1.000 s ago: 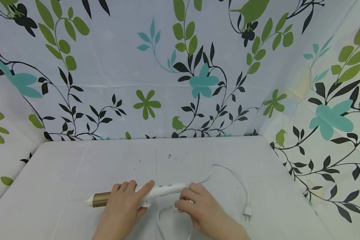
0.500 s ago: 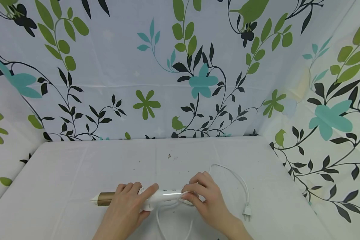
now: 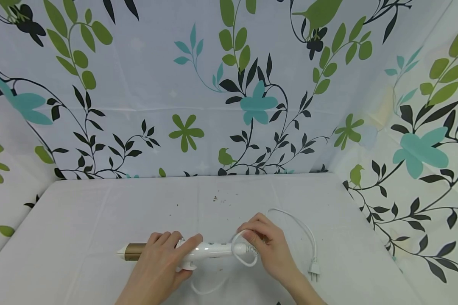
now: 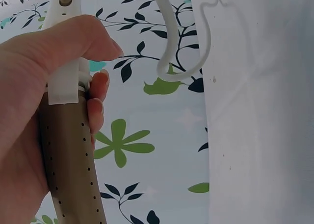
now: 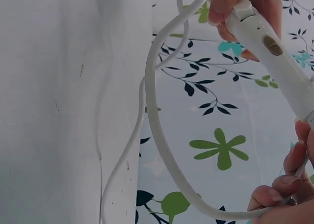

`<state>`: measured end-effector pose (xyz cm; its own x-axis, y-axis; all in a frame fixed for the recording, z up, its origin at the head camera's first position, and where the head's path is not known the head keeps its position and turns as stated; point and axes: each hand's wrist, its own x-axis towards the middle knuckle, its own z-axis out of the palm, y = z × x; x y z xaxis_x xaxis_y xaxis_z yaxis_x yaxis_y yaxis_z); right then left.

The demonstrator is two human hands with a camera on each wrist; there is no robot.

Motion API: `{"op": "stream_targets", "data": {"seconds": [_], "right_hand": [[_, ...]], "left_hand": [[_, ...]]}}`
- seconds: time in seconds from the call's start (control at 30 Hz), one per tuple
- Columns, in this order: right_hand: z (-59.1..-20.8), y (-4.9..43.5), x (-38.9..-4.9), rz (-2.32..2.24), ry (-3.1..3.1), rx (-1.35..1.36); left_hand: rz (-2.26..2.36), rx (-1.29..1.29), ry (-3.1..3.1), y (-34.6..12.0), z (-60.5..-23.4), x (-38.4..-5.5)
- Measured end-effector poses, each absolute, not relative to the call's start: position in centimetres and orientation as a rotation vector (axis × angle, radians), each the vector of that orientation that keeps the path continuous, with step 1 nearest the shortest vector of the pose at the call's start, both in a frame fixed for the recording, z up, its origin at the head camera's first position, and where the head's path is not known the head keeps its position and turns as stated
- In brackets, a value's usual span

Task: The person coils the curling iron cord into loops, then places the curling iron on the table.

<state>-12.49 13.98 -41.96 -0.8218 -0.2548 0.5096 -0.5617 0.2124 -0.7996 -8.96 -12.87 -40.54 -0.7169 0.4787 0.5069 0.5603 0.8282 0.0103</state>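
Note:
My left hand (image 3: 160,264) grips a curling iron (image 3: 213,250) just above the table, where its white handle meets the bronze barrel (image 3: 135,251). In the left wrist view the barrel (image 4: 68,155) shows rows of small holes, and my thumb lies across the white part. At the handle's tail end, my right hand (image 3: 271,243) pinches the white power cord (image 3: 246,264), which forms a small loop in front of the handle end. The right wrist view shows the cord (image 5: 153,91) hanging in a wide curve from the fingers, plus a brown switch (image 5: 272,45) on the handle.
The cord's far part arcs to the right, and its plug (image 3: 314,269) lies on the white-covered table (image 3: 99,220). Small dark specks (image 3: 215,198) dot the cloth near the back. Leaf-patterned curtains (image 3: 145,84) rise behind and at both sides.
My right hand has moved up and right, lifting the cord into a loop at the handle's end. The curling iron and my left hand have shifted slightly right.

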Motion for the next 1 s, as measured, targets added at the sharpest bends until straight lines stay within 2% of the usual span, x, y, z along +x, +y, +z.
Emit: {"op": "stream_targets", "data": {"seconds": [0.3,0.63,1.0], "right_hand": [[-42.9,13.6,-12.9,1.826,-2.161,0.724],[-43.2,12.6,-12.3,1.862,-2.189,0.409],[-44.4,11.0,-11.7,1.966,-2.249,0.198]], "left_hand": [[-0.242,-0.78,-2.443,-12.9,-39.9,-8.9],[-0.291,-0.768,-2.397,-13.0,-39.5,-8.9],[-0.282,-0.677,-2.424,-12.5,-39.4,-8.6]]}}
